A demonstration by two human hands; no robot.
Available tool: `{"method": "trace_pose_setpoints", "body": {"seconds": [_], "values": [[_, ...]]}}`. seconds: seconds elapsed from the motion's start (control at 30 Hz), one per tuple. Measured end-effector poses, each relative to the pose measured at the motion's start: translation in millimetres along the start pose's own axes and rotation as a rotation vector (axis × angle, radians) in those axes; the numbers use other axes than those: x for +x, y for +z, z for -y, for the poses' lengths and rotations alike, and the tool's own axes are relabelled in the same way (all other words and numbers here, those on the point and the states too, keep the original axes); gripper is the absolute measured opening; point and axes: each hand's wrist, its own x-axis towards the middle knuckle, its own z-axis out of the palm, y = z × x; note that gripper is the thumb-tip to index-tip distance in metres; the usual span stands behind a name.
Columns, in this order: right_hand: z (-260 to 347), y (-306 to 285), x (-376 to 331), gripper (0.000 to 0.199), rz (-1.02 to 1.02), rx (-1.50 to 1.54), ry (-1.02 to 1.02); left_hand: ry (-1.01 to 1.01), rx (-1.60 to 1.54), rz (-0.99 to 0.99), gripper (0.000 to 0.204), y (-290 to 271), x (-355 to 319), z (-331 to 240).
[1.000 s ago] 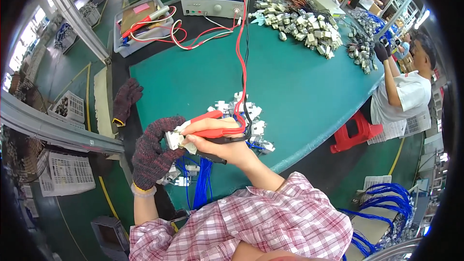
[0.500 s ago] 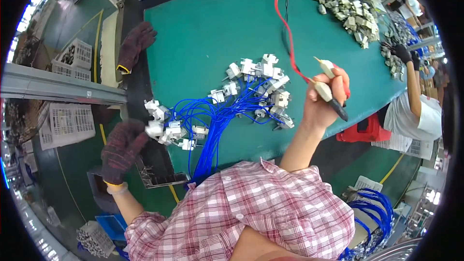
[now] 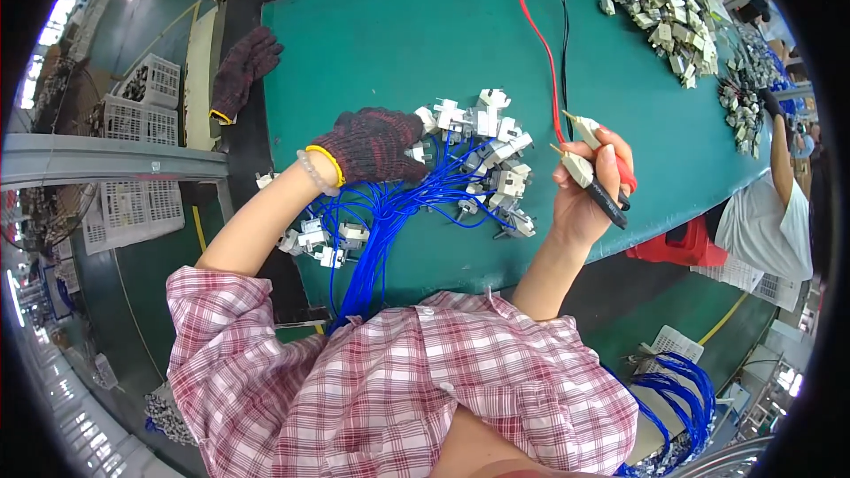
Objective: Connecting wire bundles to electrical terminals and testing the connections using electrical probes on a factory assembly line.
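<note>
My left hand [image 3: 370, 146], in a dark knitted glove with a yellow cuff, reaches over the left part of a cluster of white connectors [image 3: 509, 183]. Its thumb and fingers close round one white connector [image 3: 420, 153], partly hidden by the glove. Blue wires [image 3: 376, 235] run from the connectors in a thick bundle toward my body. More white connectors [image 3: 314, 235] lie at the bundle's left side, under my forearm. Bare, my right hand [image 3: 589, 177] grips two test probes [image 3: 580, 166], one red and one black, tips pointing up and left, apart from the connectors.
All this lies on a green mat [image 3: 398, 44]. A spare dark glove [image 3: 245, 73] rests at its left edge. Red and black leads [image 3: 542, 31] cross the far side. A connector heap [image 3: 660, 13] sits far right, near a co-worker [image 3: 766, 217]. A metal post [image 3: 115, 159] stands left.
My left hand has moved right and away from me, from the left-hand connectors onto the main cluster. The probes have swung slightly left, their tips now closer together.
</note>
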Motion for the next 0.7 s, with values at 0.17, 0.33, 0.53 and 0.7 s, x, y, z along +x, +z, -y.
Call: {"method": "trace_pose_setpoints", "body": {"seconds": [0.17,0.33,0.53,0.7], "values": [[-2,12,3,0.024,-0.038,-0.013,0.007,0.002,-0.176,-0.161,0.065,17,-16,14],[-1,41,-12,0.017,0.228,-0.110,0.247,0.094,-0.832,-0.408,0.056,3,-88,15],[-39,88,-42,0.013,0.599,-0.068,0.360,0.324,-1.263,-0.587,0.062,52,-116,14],[-31,91,-44,0.014,0.607,-0.095,0.317,0.262,-1.237,-0.608,0.067,52,-119,9]]}}
